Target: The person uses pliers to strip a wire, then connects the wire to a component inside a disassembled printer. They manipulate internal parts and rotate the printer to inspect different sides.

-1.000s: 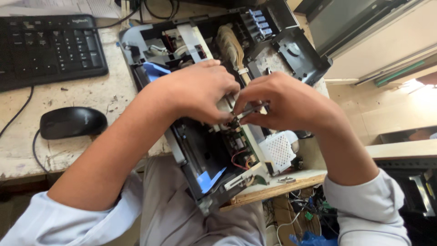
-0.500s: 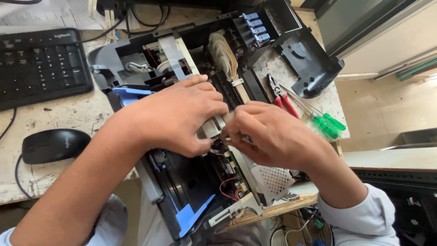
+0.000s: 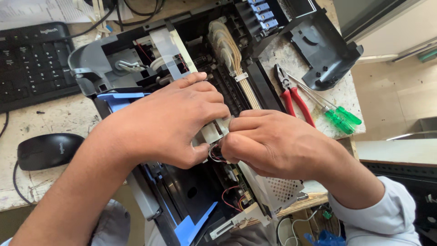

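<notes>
A small pale connector piece [image 3: 217, 130] with thin red and white wires [image 3: 215, 155] sits at the middle of the opened printer [image 3: 136, 68], and both hands meet on it. The left hand [image 3: 168, 120] is curled over it from the left, thumb and fingers pinching the piece. The right hand [image 3: 277, 143] comes in from the right with its fingertips closed on the same piece and the wires just below it. How firmly either one grips cannot be told, since the fingers hide the contact.

A likely risk is that the thin wires tear or slip out of their plug if the 2 hands pull apart too hard. The printer also hangs over the near edge of the table [image 3: 36, 182], so a hard tug could tip it toward the lap.

The printer body works as an open box. Inside it are a flat band of cream tubes [image 3: 232, 59] running to the far side, blue ink cartridges [image 3: 261, 11] at the far end, a green circuit board [image 3: 236, 182] near the front, and blue plastic guides [image 3: 193, 225].

On the table to the right lie red-handled pliers [image 3: 296, 98] and 2 green-handled screwdrivers [image 3: 341, 118], beside a loose black cover [image 3: 327, 50]. To the left are a black mouse [image 3: 48, 150] and a black keyboard [image 3: 27, 64].
</notes>
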